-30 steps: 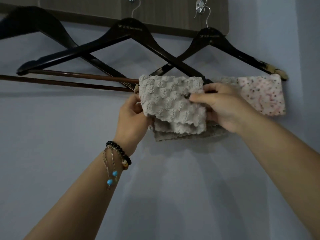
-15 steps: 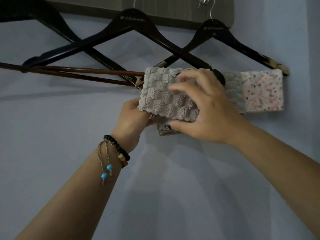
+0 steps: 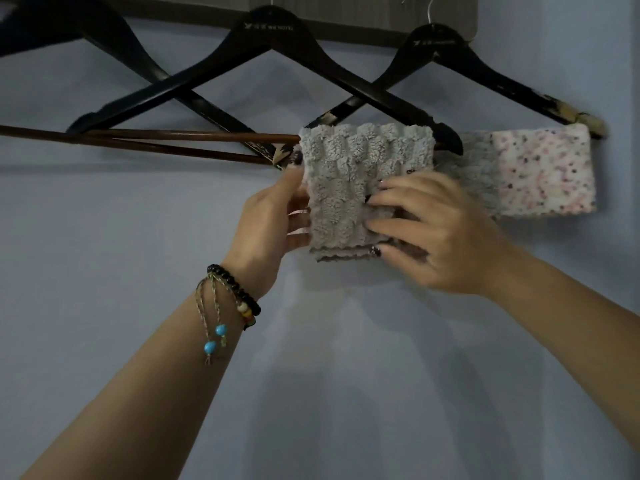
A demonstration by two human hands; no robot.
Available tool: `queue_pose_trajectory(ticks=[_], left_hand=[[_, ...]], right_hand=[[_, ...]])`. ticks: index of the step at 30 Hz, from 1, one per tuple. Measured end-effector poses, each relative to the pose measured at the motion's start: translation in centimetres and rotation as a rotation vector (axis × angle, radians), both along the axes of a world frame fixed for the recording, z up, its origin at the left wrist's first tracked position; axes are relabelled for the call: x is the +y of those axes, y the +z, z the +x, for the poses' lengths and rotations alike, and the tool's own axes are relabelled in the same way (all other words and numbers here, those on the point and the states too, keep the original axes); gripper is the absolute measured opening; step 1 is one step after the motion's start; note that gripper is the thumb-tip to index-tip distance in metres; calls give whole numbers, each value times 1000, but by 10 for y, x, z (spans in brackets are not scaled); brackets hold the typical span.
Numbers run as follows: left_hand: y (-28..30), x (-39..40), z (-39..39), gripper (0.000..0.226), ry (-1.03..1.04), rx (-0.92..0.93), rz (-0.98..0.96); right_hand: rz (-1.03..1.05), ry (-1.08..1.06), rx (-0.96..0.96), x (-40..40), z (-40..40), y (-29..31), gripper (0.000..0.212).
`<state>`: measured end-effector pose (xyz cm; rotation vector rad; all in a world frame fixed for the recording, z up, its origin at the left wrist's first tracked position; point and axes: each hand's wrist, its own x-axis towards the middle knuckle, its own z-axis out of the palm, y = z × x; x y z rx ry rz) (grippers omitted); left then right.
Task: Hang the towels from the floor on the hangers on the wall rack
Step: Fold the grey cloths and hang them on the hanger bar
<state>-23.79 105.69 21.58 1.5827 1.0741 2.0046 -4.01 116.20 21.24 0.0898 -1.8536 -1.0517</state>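
Note:
A grey bumpy towel [image 3: 349,174] is folded over the lower bar of the middle black hanger [image 3: 266,32]. My left hand [image 3: 273,223] grips its left edge, fingers curled round the cloth. My right hand [image 3: 429,233] pinches the towel's lower right part between thumb and fingers. A pink speckled towel [image 3: 543,171] and a grey one beside it [image 3: 474,174] hang on the bar of the right hanger [image 3: 436,39]. The hangers hang from a wooden wall rack [image 3: 363,8] at the top.
A third black hanger [image 3: 114,32] hangs at the left, its brown bar [image 3: 145,147] bare. The blue-grey wall [image 3: 104,237] lies behind everything. A corner of the wall runs down the far right. The floor is out of view.
My right hand has slid down from the towel's top edge to its lower right part. The left hand keeps its grip. The view has moved closer to the hangers.

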Motion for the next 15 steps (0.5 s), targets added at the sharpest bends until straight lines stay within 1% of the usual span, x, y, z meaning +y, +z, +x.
queue_pose_trajectory(ticks=[1,2,4,5,6,7,9,10,13,14,15], left_hand=[[1,0,1,37,46,30,7],[1,0,3,28,92,58,21],[3,-2,7,6,131,64,45],[4,-3,9,2,108,33,39],[5,-4,10,2,58,-18,24],[6,-6,11,3,-4,-74,9],[9,-9,12,8,-111,-142,-26],[10,-9,12,13,-171,-164,-43],[13,-11,11,26,-361,-248,-80],[14,-13,11,27,-402,-269,-80],[15,-15,11,27,-421,-274,-74]], right_hand=[[-109,81,42,1,1,-4,27],[-238,200,132,0,2,-7,27],[-514,446,411,0,5,-11,20],[-664,523,546,0,5,-12,21],[-820,565,639,1,4,-11,23],[-960,582,684,2,3,-10,24],[-1163,615,692,3,-1,-9,24],[-1252,659,676,2,-3,-7,27],[-1511,798,573,-2,-10,-3,45],[-1571,830,519,-4,-11,-2,45],[-1617,868,458,-6,-12,-1,38]])
